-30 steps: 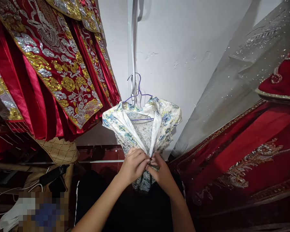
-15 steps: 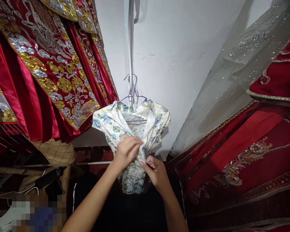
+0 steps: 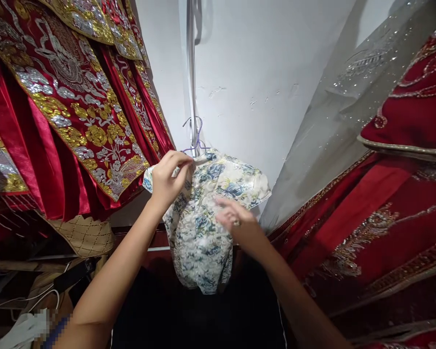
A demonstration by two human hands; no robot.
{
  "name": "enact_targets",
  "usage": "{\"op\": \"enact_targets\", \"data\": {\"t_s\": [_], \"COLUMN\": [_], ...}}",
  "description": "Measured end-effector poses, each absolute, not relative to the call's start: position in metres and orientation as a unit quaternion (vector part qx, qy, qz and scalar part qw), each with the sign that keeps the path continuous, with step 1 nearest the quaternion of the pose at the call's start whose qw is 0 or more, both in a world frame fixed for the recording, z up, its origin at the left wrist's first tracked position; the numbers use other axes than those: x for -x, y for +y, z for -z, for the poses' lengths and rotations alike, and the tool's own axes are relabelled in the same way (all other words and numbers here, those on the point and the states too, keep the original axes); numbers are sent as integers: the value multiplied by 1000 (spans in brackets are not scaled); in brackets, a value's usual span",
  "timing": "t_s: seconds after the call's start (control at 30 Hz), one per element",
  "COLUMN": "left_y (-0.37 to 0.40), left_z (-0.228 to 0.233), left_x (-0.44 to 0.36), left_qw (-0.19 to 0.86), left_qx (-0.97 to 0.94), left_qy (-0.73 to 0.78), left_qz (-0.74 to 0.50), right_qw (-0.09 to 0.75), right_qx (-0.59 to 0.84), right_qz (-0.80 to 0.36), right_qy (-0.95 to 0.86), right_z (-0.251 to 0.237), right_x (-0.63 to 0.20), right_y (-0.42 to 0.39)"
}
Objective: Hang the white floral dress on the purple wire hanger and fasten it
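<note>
Fingers of our left hand point(image 3: 170, 177) are pinched on the collar edge of the floral blouse point(image 3: 203, 218), right at the neck where the purple hanger point(image 3: 195, 140) comes out of the cloth. The blouse hangs on that hanger against the white wall point(image 3: 261, 72), its front closed over, its hem dropping free below our grip. Just right of the pinch and a little lower, our right hand point(image 3: 236, 220) lies flat on the chest of the garment, fingers spread and not gripping; it is blurred, so we cannot tell for certain whether the palm presses the fabric or only brushes it.

We judge that we are at the dressing-up step: the front is drawn across and the neck is being set square on the hanger while the other hand smooths the panel. The next move calls for keeping the collar pinch steady and running the flat hand downward, away from the grip, so the slippery satin does not slide off the hanger's shoulder.

Left of our grip hang red embroidered robes point(image 3: 69, 111); well to the right of it lie a sheer glittered veil point(image 3: 349, 106) and a red beaded gown point(image 3: 378, 218).
</note>
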State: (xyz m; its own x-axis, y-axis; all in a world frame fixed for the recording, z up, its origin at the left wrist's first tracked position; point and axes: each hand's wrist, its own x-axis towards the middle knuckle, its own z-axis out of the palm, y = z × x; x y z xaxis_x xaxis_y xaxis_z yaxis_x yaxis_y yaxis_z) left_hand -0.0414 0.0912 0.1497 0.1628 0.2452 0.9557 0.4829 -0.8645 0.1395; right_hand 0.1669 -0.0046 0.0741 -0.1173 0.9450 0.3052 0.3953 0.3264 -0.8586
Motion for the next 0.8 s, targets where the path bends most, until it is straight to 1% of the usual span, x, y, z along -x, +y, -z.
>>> {"op": "enact_targets", "data": {"t_s": [0.07, 0.1, 0.17, 0.27, 0.33, 0.47, 0.63, 0.7, 0.8], "left_y": [89, 90, 92, 95, 96, 100, 110, 109, 97], "left_z": [-143, -140, -132, -119, -107, -89, -72, -56, -21], "left_x": [42, 41, 39, 38, 39, 37, 34, 33, 34], "left_qw": [102, 101, 93, 75, 64, 43, 6, -21, -65], "left_qx": [759, 759, 759, 751, 741, 721, 722, 748, 802], "left_qy": [-236, -234, -234, -242, -245, -238, -232, -232, -253], "left_qz": [598, 599, 601, 610, 622, 649, 652, 622, 537], "right_qw": [503, 512, 500, 468, 475, 523, 559, 582, 633], "right_qx": [452, 429, 395, 385, 389, 371, 362, 356, 347], "right_qz": [-230, -191, -125, -74, -78, -124, -137, -140, -134], "right_qy": [-700, -719, -760, -792, -785, -757, -734, -718, -679], "right_z": [-110, -124, -143, -149, -143, -133, -137, -144, -158], "right_x": [-165, -162, -152, -140, -137, -135, -130, -132, -145], "right_y": [21, 35, 59, 83, 88, 89, 94, 94, 91]}}
